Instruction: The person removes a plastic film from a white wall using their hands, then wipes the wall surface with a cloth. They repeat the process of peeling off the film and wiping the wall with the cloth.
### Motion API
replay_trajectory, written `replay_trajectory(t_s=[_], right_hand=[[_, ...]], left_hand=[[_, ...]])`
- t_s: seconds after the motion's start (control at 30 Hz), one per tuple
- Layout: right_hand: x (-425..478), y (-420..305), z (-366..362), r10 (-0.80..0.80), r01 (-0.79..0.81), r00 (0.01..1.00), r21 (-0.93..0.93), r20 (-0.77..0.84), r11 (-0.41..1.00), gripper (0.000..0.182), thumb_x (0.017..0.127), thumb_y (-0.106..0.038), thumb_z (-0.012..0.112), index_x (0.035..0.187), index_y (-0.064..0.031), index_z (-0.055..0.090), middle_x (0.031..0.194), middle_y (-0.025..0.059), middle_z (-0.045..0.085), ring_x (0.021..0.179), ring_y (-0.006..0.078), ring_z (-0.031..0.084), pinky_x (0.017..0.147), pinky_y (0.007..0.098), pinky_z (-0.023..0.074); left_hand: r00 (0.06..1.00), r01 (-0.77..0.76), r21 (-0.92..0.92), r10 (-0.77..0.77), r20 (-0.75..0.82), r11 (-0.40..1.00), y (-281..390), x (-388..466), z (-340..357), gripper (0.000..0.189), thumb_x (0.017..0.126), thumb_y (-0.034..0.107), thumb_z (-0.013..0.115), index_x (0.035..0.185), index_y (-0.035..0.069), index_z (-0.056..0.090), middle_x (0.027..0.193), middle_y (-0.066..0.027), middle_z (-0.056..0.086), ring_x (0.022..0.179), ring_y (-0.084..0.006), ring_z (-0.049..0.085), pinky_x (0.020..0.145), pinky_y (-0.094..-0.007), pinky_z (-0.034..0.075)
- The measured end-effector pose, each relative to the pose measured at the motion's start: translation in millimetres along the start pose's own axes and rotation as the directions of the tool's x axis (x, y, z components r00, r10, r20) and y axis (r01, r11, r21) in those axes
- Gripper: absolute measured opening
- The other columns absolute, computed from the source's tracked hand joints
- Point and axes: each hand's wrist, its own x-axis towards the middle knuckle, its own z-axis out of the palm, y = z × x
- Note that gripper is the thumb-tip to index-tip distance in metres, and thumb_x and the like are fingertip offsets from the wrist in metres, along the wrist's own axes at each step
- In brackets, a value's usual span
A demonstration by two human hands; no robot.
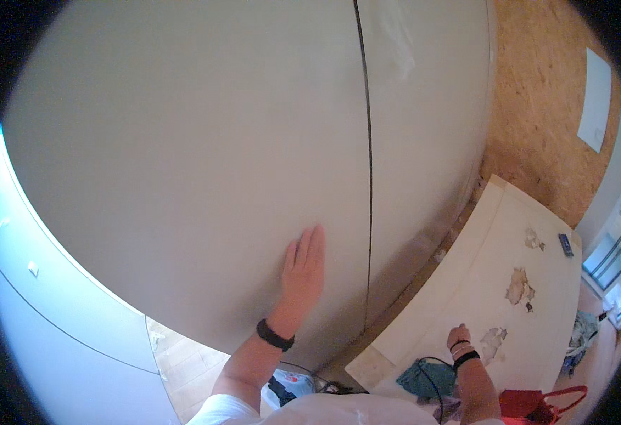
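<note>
My left hand [304,265] lies with its fingers extended on a large pale panel [209,159], left of the panel's dark vertical seam. A black band circles that wrist. To the lower right, my right hand [459,336] is closed over a worn, pale tabletop [459,287] with torn patches; whether something small is inside it cannot be seen. A dark band and thinner bracelets are on that wrist. Beside the right forearm lies a green cloth [427,378] with a black cord across it.
A red bag [523,406] with a handle is at the lower right. A small blue object [565,245] sits near the tabletop's far edge. A white plastic bag [289,388] lies below the panel. A brown board [544,106] bears a white sheet [595,101].
</note>
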Motion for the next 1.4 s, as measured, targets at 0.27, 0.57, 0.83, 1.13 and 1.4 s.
replay_trajectory(t_s=[0.27, 0.57, 0.83, 1.13, 1.4], right_hand=[[3, -21, -52, -0.365, 0.346, 0.931, -0.242, -0.033, 0.906, 0.025, 0.082, -0.022, 0.047, 0.095, -0.0121, 0.066, 0.098, 0.0146, 0.062, 0.097, 0.0296, 0.056, 0.083, 0.0366, 0.0447], [-7, -168, -377, -0.438, 0.776, 0.545, 0.233, -0.715, 0.586, 0.017, 0.078, -0.016, 0.06, 0.093, -0.0088, 0.065, 0.093, 0.0117, 0.061, 0.082, 0.0263, 0.058, 0.075, 0.0338, 0.0474], [-21, -205, -581, -0.025, 0.907, 0.103, 0.083, -0.994, 0.413, 0.046, 0.079, -0.027, 0.063, 0.114, 0.001, 0.052, 0.118, 0.0194, 0.05, 0.107, 0.0309, 0.049, 0.091, 0.0372, 0.041], [-17, -208, -665, 0.448, 0.768, 0.156, 0.394, -0.88, 0.505, 0.099, 0.07, -0.043, 0.071, 0.133, 0.0121, 0.018, 0.134, 0.0267, 0.031, 0.125, 0.0357, 0.03, 0.104, 0.0415, 0.0277], [-30, -166, -691, 0.376, 0.846, 0.273, 0.407, -0.885, 0.344, 0.09, 0.071, -0.036, 0.072, 0.132, 0.0074, 0.023, 0.112, 0.0191, 0.056, 0.104, 0.0308, 0.053, 0.089, 0.0401, 0.0422]], left_hand=[[0.935, -0.213, -0.026, 0.211, 0.287, 0.977, 5, -71, 29, 0.052, 0.082, 0.014, 0.043, 0.131, -0.003, 0.035, 0.142, -0.0123, 0.029, 0.131, -0.0217, 0.027, 0.107, -0.0366, 0.021], [0.969, -0.184, -0.076, 0.194, 0.157, 0.98, -2, -40, 15, 0.05, 0.082, 0.016, 0.044, 0.129, -0.002, 0.038, 0.14, -0.0118, 0.033, 0.129, -0.0227, 0.029, 0.106, -0.0367, 0.024], [0.997, -0.052, 0.133, 0.059, -0.049, 0.99, -3, -19, -54, 0.046, 0.079, 0.017, 0.048, 0.12, -0.004, 0.048, 0.13, -0.0149, 0.041, 0.116, -0.0286, 0.039, 0.093, -0.0437, 0.034], [0.994, -0.091, 0.058, 0.094, -0.048, 0.994, 23, 1, -67, 0.047, 0.077, 0.017, 0.048, 0.118, -0.005, 0.049, 0.126, -0.0183, 0.044, 0.113, -0.0299, 0.042, 0.091, -0.0444, 0.036], [0.995, -0.055, -0.053, 0.059, 0.075, 0.997, 50, 12, -44, 0.049, 0.078, 0.013, 0.046, 0.124, -0.006, 0.043, 0.129, -0.0172, 0.041, 0.118, -0.0282, 0.038, 0.097, -0.0416, 0.032]])
